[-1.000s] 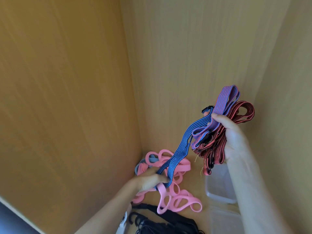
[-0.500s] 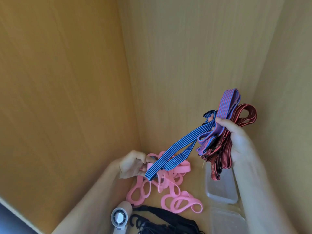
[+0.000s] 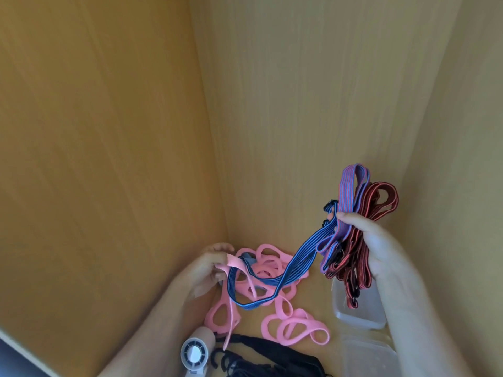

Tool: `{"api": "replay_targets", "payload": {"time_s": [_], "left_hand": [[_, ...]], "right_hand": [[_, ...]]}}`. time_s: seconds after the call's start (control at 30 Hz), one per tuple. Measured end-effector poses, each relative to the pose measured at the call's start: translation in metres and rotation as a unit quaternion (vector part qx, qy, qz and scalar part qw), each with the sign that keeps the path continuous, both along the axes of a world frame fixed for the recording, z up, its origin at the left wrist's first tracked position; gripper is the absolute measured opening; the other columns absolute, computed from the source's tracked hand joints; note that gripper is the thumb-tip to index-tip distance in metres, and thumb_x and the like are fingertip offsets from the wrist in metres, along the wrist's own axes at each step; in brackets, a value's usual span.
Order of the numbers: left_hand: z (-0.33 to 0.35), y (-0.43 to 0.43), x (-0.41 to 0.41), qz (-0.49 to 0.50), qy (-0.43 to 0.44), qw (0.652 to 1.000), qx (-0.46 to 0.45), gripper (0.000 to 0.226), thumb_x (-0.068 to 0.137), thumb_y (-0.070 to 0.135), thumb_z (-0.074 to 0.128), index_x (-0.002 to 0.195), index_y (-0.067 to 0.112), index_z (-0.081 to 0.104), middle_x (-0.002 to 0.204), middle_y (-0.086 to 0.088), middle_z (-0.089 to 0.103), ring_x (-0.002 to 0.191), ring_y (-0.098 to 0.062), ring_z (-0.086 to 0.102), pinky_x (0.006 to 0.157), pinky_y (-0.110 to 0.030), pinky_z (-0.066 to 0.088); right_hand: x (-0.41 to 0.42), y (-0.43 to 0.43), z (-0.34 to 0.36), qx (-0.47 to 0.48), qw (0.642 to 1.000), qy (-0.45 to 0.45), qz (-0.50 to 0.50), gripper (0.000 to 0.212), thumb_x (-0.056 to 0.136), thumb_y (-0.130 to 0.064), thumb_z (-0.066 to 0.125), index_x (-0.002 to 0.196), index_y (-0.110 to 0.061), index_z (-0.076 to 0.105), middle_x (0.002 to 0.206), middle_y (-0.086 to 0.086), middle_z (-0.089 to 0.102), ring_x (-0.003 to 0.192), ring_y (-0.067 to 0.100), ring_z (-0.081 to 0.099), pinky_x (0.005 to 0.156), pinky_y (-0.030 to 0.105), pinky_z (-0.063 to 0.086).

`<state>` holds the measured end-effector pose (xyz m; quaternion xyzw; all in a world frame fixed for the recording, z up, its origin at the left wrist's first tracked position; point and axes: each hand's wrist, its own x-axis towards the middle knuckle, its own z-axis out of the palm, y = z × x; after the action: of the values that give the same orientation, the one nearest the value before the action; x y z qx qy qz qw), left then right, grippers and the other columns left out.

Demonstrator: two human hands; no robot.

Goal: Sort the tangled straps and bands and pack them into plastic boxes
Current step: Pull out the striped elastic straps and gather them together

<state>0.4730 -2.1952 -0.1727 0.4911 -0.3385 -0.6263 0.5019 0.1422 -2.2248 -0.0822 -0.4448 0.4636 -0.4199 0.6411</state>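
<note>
My right hand (image 3: 381,248) is raised near the right wall, fingers curled tight round a bundle of elastic straps (image 3: 353,240). All are flat woven webbing, ribbed with fine lengthwise stripes. A purple strap (image 3: 349,186) with pink stripes stands up from my fist as a tall narrow loop. Behind it the dark red straps (image 3: 381,197) fan out in rounder loops. Their lower ends hang in a folded bunch over the clear plastic box (image 3: 353,321); I cannot tell whether they touch it. A small black buckle (image 3: 329,205) sticks out just beside my thumb.

From that grip a blue striped strap (image 3: 302,255) sags down to the left. It ends in a slack oval loop lying across the pink bands (image 3: 275,297).

My left hand (image 3: 206,268) is low in the corner, fingers bent and pinching the end of one pink band. The blue loop passes just beside those fingers, and I cannot tell whether they hold it too.

The pink bands are smooth, flat and rubbery, a chain of rounded openings heaped loosely on the wood-grain tabletop (image 3: 321,303).

The box is frosted, with rounded corners, and stands near the right wall. A second clear box (image 3: 367,357) sits just in front of it.

At the near edge lie black straps (image 3: 272,357) in a dark matte tangle. Left of them is a small white handheld fan (image 3: 194,355) with a round grille.
</note>
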Motion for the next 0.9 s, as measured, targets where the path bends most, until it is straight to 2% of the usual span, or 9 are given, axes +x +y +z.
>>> {"api": "replay_targets", "payload": {"time_s": [0.17, 0.33, 0.4, 0.53, 0.6, 0.67, 0.73, 0.8, 0.9], "left_hand": [[-0.01, 0.002, -0.004, 0.078, -0.138, 0.987, -0.007, 0.04, 0.078, -0.031, 0.047, 0.087, 0.006, 0.057, 0.075, -0.01, 0.063, 0.057, -0.016, 0.058, 0.049, -0.024, 0.046], [-0.02, -0.001, -0.009, 0.121, -0.218, 0.967, -0.045, 0.006, 0.089, -0.001, 0.07, 0.094, -0.001, 0.066, 0.082, -0.015, 0.069, 0.07, -0.023, 0.061, 0.061, -0.03, 0.05], [-0.024, 0.0, -0.011, 0.112, -0.242, 0.962, -0.06, 0.011, 0.093, 0.01, 0.069, 0.092, -0.001, 0.072, 0.077, -0.011, 0.072, 0.067, -0.019, 0.063, 0.057, -0.025, 0.051], [-0.028, 0.004, -0.01, 0.094, -0.2, 0.973, -0.062, 0.028, 0.097, 0.03, 0.065, 0.078, 0.011, 0.073, 0.062, 0.003, 0.065, 0.054, -0.009, 0.059, 0.051, -0.021, 0.048], [-0.028, 0.001, -0.01, 0.116, -0.128, 0.983, -0.054, 0.03, 0.1, 0.029, 0.061, 0.077, 0.011, 0.067, 0.059, 0.004, 0.061, 0.05, -0.01, 0.057, 0.045, -0.021, 0.045], [-0.027, -0.003, -0.011, 0.14, -0.126, 0.98, -0.058, 0.025, 0.101, 0.024, 0.059, 0.079, 0.013, 0.065, 0.063, 0.004, 0.063, 0.051, -0.011, 0.057, 0.045, -0.02, 0.044], [-0.026, -0.006, -0.015, 0.136, -0.172, 0.974, -0.062, 0.012, 0.098, 0.015, 0.061, 0.092, 0.023, 0.067, 0.082, 0.004, 0.071, 0.062, -0.008, 0.065, 0.051, -0.018, 0.048], [-0.029, -0.004, -0.021, 0.09, -0.243, 0.963, -0.072, 0.03, 0.093, 0.009, 0.063, 0.097, 0.038, 0.059, 0.098, 0.011, 0.067, 0.081, -0.006, 0.067, 0.062, -0.017, 0.049], [-0.026, 0.004, -0.033, 0.034, -0.447, 0.891, -0.075, 0.027, 0.09, 0.025, 0.066, 0.113, 0.034, 0.057, 0.118, 0.008, 0.053, 0.1, -0.014, 0.059, 0.083, -0.031, 0.049]], "right_hand": [[-0.008, -0.003, -0.012, 0.015, 0.999, -0.021, -0.04, 0.012, 0.094, -0.019, 0.063, 0.102, -0.011, 0.067, 0.097, 0.011, 0.068, 0.058, 0.01, 0.071, 0.052, 0.024, 0.059], [-0.018, -0.007, -0.016, 0.029, 0.997, -0.007, -0.078, 0.01, 0.095, -0.021, 0.061, 0.1, -0.013, 0.065, 0.095, 0.01, 0.065, 0.064, 0.016, 0.07, 0.06, 0.031, 0.057], [-0.018, -0.007, -0.018, 0.032, 0.996, 0.006, -0.088, 0.011, 0.095, -0.021, 0.061, 0.101, -0.013, 0.065, 0.095, 0.009, 0.066, 0.075, 0.021, 0.065, 0.06, 0.031, 0.057], [-0.011, -0.004, -0.021, 0.044, 0.993, 0.033, -0.105, 0.014, 0.095, -0.021, 0.061, 0.105, -0.012, 0.065, 0.092, 0.008, 0.066, 0.078, 0.022, 0.063, 0.059, 0.031, 0.056], [-0.005, 0.0, -0.024, 0.053, 0.992, 0.037, -0.112, 0.013, 0.095, -0.022, 0.063, 0.104, -0.013, 0.065, 0.092, 0.008, 0.066, 0.079, 0.023, 0.062, 0.065, 0.034, 0.054], [0.004, 0.003, -0.024, 0.052, 0.991, 0.056, -0.108, 0.016, 0.094, -0.022, 0.065, 0.108, -0.012, 0.064, 0.093, 0.008, 0.065, 0.079, 0.022, 0.062, 0.06, 0.03, 0.056], [0.012, 0.006, -0.02, 0.045, 0.991, 0.081, -0.091, 0.023, 0.095, -0.022, 0.064, 0.114, -0.01, 0.063, 0.093, 0.007, 0.065, 0.08, 0.021, 0.062, 0.053, 0.023, 0.057], [0.017, 0.005, -0.014, 0.044, 0.992, 0.086, -0.087, 0.03, 0.094, -0.022, 0.065, 0.12, -0.008, 0.063, 0.094, 0.007, 0.065, 0.081, 0.022, 0.062, 0.055, 0.024, 0.057], [0.023, 0.008, -0.008, 0.04, 0.992, 0.082, -0.09, 0.042, 0.092, -0.023, 0.069, 0.128, -0.004, 0.062, 0.096, 0.008, 0.066, 0.082, 0.022, 0.064, 0.067, 0.031, 0.056]]}}
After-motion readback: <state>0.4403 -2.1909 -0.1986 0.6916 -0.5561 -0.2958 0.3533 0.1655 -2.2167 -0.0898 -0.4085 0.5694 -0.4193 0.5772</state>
